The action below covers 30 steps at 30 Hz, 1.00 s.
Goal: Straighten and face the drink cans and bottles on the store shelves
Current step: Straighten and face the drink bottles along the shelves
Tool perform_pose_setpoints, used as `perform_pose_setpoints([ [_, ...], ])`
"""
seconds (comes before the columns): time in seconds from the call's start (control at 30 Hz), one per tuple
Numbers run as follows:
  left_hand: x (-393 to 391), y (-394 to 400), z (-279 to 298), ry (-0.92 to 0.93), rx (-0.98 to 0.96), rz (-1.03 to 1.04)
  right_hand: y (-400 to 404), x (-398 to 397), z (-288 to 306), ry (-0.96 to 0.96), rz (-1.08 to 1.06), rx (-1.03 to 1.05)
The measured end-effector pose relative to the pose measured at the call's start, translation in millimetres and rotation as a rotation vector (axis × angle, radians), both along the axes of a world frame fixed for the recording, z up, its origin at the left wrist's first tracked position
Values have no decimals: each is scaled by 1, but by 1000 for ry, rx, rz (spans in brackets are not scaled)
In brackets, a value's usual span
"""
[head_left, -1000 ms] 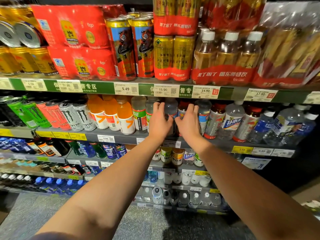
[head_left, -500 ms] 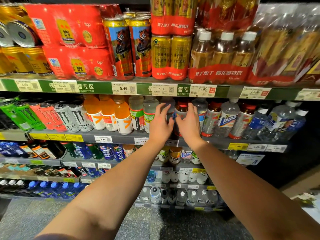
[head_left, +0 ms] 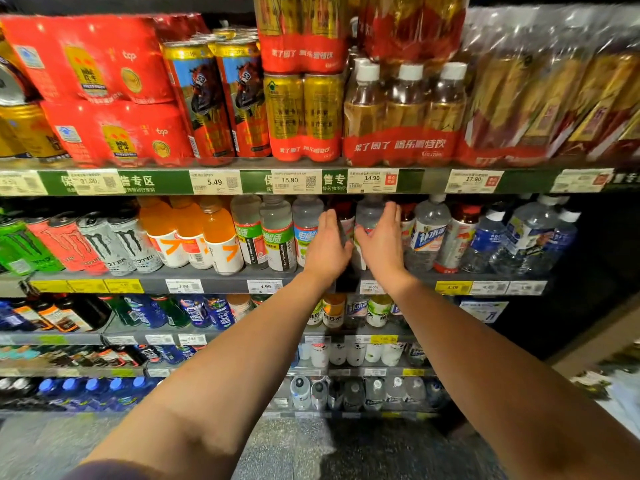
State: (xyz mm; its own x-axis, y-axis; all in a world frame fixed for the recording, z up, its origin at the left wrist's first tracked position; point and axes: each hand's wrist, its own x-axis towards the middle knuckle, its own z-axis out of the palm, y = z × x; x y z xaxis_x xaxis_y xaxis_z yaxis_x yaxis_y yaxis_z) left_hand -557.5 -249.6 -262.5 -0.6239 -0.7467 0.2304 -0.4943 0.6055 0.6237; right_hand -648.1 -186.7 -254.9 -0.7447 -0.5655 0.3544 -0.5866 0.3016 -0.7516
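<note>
Now left hand (head_left: 325, 245) and right hand (head_left: 381, 242) reaching side by side, fingers straight, lying against clear bottles (head_left: 369, 216) standing on second shelf (head_left: 207, 277), 12 o'clock of wrists.

warm light from above brightens the top shelf (head_left: 311, 164); glare streaks the plastic-wrapped packs (head_left: 554, 81) at upper right. lower shelves and the right side sink into shadow. wide-angle bending curves the edges, and motion blur softens labels throughout
</note>
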Motion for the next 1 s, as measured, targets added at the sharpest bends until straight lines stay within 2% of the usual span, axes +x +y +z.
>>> perform_pose_setpoints([
  [0.27, 0, 8, -1, 116, -21, 119, 7, -10, -4, 84, -55, 57],
  [0.43, 5, 15, -12, 66, -62, 166, 11, -11, -12, 23, 36, -56],
  [0.6, -5, 18, -8, 19, -94, 112, 11, -16, -13, -15, 46, -15],
  [0.8, -14, 12, -5, 77, 10, 137, 10, -24, -16, -56, 108, -30],
  [1.0, -14, 12, -2, 46, -77, 159, 11, -28, -19, -52, 107, -41],
])
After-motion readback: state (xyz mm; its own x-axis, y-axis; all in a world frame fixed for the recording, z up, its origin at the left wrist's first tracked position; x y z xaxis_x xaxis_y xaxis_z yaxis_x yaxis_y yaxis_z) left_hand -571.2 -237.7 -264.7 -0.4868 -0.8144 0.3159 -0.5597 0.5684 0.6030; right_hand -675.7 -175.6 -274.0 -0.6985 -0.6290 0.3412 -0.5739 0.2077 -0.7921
